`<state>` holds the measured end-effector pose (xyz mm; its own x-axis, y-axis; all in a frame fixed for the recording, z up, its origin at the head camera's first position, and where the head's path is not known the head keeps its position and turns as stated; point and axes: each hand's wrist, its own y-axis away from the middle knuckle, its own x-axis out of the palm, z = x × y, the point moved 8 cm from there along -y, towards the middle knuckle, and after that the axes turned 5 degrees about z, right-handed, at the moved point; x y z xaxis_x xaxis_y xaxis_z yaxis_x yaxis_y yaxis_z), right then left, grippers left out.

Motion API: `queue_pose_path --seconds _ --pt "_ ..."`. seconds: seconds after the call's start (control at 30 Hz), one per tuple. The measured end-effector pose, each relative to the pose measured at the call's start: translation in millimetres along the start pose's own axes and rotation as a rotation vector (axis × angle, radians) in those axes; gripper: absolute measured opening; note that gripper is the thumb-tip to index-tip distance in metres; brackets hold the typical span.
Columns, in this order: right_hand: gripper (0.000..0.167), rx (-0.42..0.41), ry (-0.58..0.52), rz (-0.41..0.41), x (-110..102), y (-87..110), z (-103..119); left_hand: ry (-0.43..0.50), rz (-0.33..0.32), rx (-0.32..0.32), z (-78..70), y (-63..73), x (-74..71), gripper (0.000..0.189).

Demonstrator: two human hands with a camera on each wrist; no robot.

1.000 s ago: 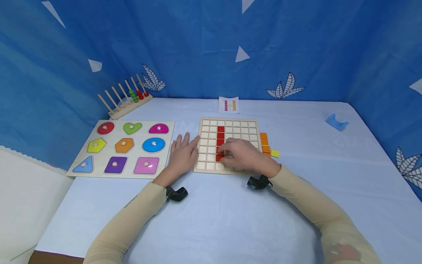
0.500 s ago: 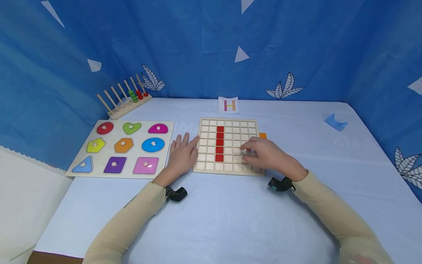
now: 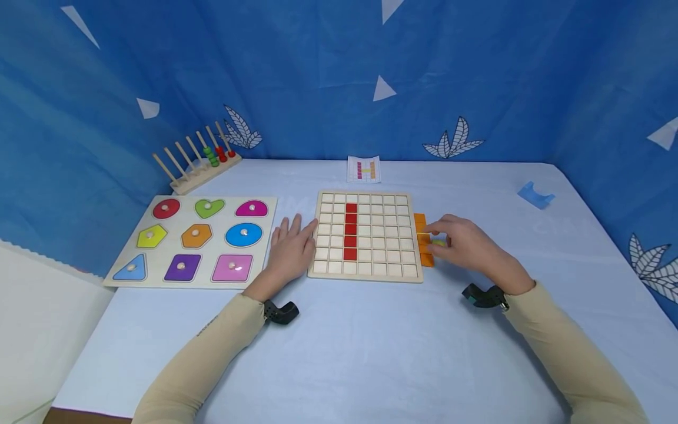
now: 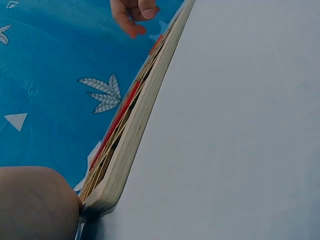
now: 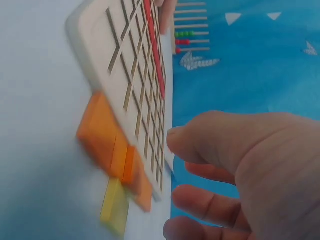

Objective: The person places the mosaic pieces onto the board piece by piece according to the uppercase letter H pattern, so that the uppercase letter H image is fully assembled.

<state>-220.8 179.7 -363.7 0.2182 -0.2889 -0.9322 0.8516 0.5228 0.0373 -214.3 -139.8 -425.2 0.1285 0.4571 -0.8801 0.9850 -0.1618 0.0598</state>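
A wooden grid board [image 3: 381, 235] lies mid-table, with a column of several red tiles [image 3: 351, 227] set in its cells. My left hand [image 3: 290, 250] rests with spread fingers at the board's left edge. Along the right edge lie several orange tiles [image 3: 425, 259], one raised on top of others in the right wrist view, with a yellow tile [image 5: 115, 206] beside them. Over these tiles is my right hand [image 3: 466, 241]. Its thumb and fingers stand apart in the right wrist view, with nothing between them.
A shape puzzle board [image 3: 169, 253] with knobbed pieces lies left of my left hand. Behind it stands a wooden peg rack [image 3: 203, 175] with green and red beads. A printed pattern card [image 3: 363, 171] is behind the grid board. A blue curved piece [image 3: 535, 195] lies far right.
My right hand has moved right, from the red column across the board to the orange tiles. The red tiles stay in their cells. My left hand keeps its place.
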Motion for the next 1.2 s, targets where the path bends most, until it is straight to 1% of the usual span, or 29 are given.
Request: queue_pose_path --seconds 0.13,0.23,0.5,0.8,1.1,1.2 --pt "0.038 0.063 -0.006 0.021 -2 4.7 -11 0.007 -0.001 0.0 0.3 0.3 0.1 0.053" --pt "0.039 0.09 -0.011 0.032 -1 7.0 -17 0.001 -0.008 0.004 0.1 0.6 -0.7 0.053" --pt "0.04 0.097 0.0 0.041 2 8.0 -26 0.011 -0.003 0.001 -0.5 0.6 -1.4 0.053" --pt "0.04 0.092 0.006 0.041 6 6.9 -29 0.005 -0.003 0.001 -1.1 1.4 -2.1 0.053" --pt "0.042 0.132 0.018 0.063 14 3.6 -34 0.011 0.001 -0.002 -0.8 0.8 -2.1 0.054" --pt "0.041 0.132 0.022 0.066 16 3.2 -35 0.016 0.004 -0.004 -0.8 0.4 -1.6 0.054"
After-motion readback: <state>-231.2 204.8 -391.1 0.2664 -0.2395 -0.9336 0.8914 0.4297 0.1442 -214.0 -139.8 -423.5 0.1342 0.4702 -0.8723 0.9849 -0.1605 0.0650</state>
